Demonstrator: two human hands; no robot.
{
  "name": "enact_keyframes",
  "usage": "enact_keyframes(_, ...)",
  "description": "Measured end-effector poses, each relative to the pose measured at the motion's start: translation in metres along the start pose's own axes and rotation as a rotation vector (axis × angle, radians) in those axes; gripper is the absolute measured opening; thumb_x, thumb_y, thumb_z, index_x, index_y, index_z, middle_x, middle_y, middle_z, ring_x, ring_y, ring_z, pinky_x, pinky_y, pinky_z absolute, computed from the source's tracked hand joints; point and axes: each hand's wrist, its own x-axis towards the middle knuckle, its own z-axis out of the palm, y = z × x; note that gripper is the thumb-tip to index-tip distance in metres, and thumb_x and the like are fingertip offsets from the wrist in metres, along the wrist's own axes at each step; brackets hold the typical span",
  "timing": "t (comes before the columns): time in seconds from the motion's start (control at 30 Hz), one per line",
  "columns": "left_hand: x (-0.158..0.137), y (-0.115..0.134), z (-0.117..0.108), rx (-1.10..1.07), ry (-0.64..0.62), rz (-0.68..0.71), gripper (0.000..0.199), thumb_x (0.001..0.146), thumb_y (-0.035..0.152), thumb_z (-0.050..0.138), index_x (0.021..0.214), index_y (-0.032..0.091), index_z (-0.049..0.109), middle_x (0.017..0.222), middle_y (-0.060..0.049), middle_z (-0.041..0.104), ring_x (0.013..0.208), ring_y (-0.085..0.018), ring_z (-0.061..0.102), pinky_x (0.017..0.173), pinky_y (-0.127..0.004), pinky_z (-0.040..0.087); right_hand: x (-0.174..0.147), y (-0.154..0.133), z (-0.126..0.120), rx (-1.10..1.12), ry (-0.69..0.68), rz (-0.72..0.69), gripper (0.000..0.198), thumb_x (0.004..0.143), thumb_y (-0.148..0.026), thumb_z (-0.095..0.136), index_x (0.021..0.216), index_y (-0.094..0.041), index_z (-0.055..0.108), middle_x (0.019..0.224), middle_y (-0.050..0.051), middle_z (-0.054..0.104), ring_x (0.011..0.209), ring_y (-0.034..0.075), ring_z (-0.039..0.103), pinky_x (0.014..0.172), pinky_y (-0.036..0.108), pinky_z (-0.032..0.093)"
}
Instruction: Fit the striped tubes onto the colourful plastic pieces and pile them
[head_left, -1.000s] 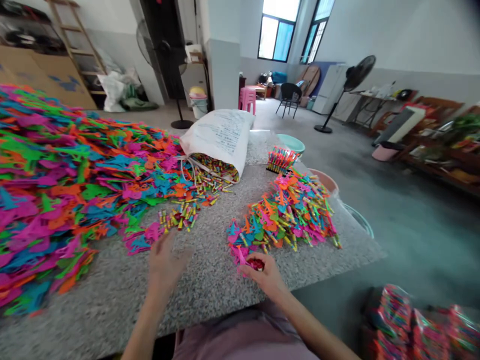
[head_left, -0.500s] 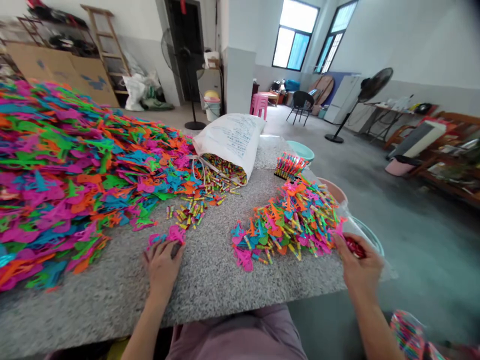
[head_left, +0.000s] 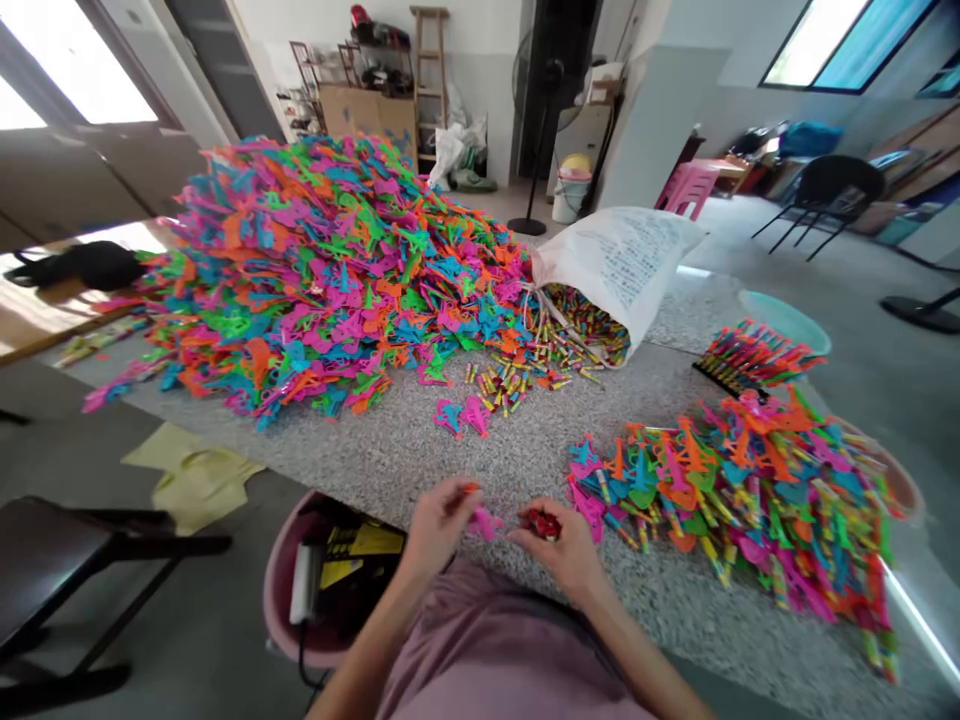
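My left hand [head_left: 436,528] is closed in a pinch on a pink plastic piece [head_left: 486,523] just above the granite tabletop [head_left: 420,455]; a small orange bit shows at its fingertips. Facing it, my right hand [head_left: 568,552] curls around shiny red items [head_left: 543,523] whose kind I cannot make out. Ahead lie a loose blue plastic piece [head_left: 449,415] and a pink one beside it. To my right spreads a pile of colourful plastic pieces joined to striped tubes [head_left: 675,485].
A large heap of flat plastic pieces [head_left: 322,290] covers the left of the table. A white sack [head_left: 626,260] lies on its side, spilling small striped tubes [head_left: 506,385]. Behind the right pile stands a black rack [head_left: 727,382] of tubes. A pink bin [head_left: 281,600] sits below the front edge.
My view has swung left. My right hand has come from the right pile to the front middle, and my left hand has drawn back from the loose pieces to meet it.
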Motion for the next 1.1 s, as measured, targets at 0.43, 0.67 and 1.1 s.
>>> enact_keyframes(0.43, -0.049, -0.132, -0.099, 0.943, -0.173, -0.563, 0.010, 0.077, 0.020, 0.051, 0.077, 0.018, 0.061, 0.083, -0.013, 0.072, 0.085, -0.028, 0.069, 0.071, -0.033, 0.046, 0.128, -0.015, 0.051, -0.371, 0.200, -0.163, 0.011, 0.079, -0.025, 0.065, 0.078, -0.014, 0.063, 0.080, 0.003, 0.061, 0.079, 0.015, 0.058, 0.071, 0.023, 0.041)
enact_keyframes(0.67, -0.029, -0.045, -0.067, 0.371, -0.315, -0.293, 0.036, 0.086, 0.047, 0.048, 0.070, 0.018, 0.062, 0.065, -0.006, 0.067, 0.067, -0.022, 0.066, 0.066, -0.031, 0.048, 0.110, -0.010, 0.041, -0.188, 0.226, -0.039, 0.022, 0.078, -0.034, 0.064, 0.074, -0.013, 0.066, 0.059, 0.001, 0.061, 0.054, 0.013, 0.053, 0.054, 0.023, 0.041)
enact_keyframes(1.1, 0.049, 0.037, 0.044, -0.140, -0.211, 0.103, 0.042, 0.081, 0.034, 0.060, 0.119, 0.016, 0.057, 0.080, -0.001, 0.067, 0.065, -0.011, 0.058, 0.061, -0.021, 0.046, -0.002, -0.006, -0.056, 0.157, 0.244, 0.161, 0.036, 0.076, -0.034, 0.063, 0.105, -0.014, 0.070, 0.057, -0.002, 0.057, 0.051, 0.011, 0.047, 0.050, 0.023, 0.038)
